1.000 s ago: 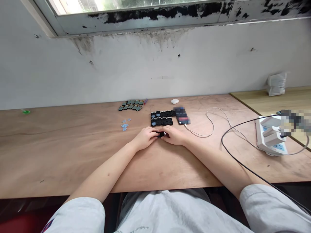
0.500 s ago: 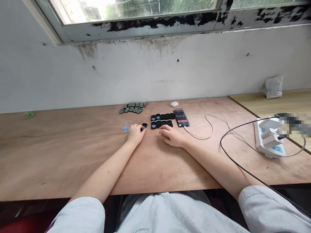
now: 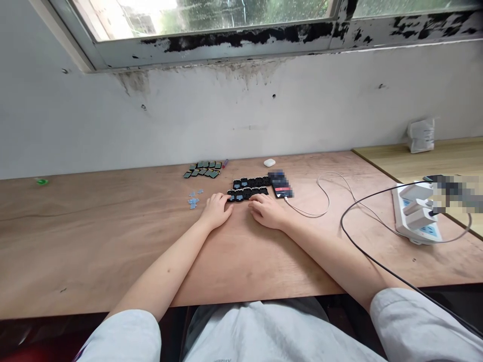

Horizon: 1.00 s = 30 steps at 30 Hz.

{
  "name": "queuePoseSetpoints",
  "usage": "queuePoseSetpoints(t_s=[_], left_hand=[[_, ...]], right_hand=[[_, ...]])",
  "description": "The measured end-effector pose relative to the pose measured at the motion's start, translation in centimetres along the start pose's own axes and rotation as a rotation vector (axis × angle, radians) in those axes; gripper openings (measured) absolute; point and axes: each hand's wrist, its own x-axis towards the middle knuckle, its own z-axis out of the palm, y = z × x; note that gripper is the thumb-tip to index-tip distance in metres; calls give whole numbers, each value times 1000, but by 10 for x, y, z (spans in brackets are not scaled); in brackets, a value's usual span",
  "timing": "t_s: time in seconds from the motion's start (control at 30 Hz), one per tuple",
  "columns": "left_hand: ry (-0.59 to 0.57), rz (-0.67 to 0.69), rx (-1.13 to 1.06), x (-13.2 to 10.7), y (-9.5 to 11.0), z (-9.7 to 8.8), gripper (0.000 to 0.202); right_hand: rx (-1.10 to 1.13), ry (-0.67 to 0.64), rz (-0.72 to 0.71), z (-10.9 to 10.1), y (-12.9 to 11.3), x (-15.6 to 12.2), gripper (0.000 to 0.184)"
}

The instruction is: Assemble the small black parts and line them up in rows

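My left hand (image 3: 217, 211) rests on the table, with its fingertips against the left end of the nearer row of small black plastic housings (image 3: 247, 193). Its thumb lies apart, below the row. Light-blue inserts show in the housings near that end. Just below the row's right part is my right hand (image 3: 266, 210), loosely curved with nothing visible in it; its fingertips are close to the row's lower edge. A second row of black housings (image 3: 257, 181) lies behind the first. Left of my left hand are several loose pale-blue pieces (image 3: 193, 202).
Several grey-green square pieces (image 3: 206, 165) lie near the wall beside a purple tool (image 3: 225, 163). A phone (image 3: 282, 187) with a white cable touches the black rows' right side. Farther off are a white case (image 3: 269, 163) and a power strip (image 3: 417, 216) with a black cable.
My left hand has slid a black housing rightward onto the left end of the nearer row, and its thumb has come away from it. My right hand has barely moved.
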Motion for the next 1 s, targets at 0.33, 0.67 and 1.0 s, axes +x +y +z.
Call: queuePoseSetpoints(t_s=[0.33,0.67,1.0], left_hand=[[-63,99,-52,-3,7,-9,47],[-135,107,-99,-5,2,-9,57],[20,-132,104,3,-31,-10,52]], right_hand=[[-200,178,287,8,15,2,17],[-207,129,416,6,33,14,48],[-237,-3,438,10,45,18,77]])
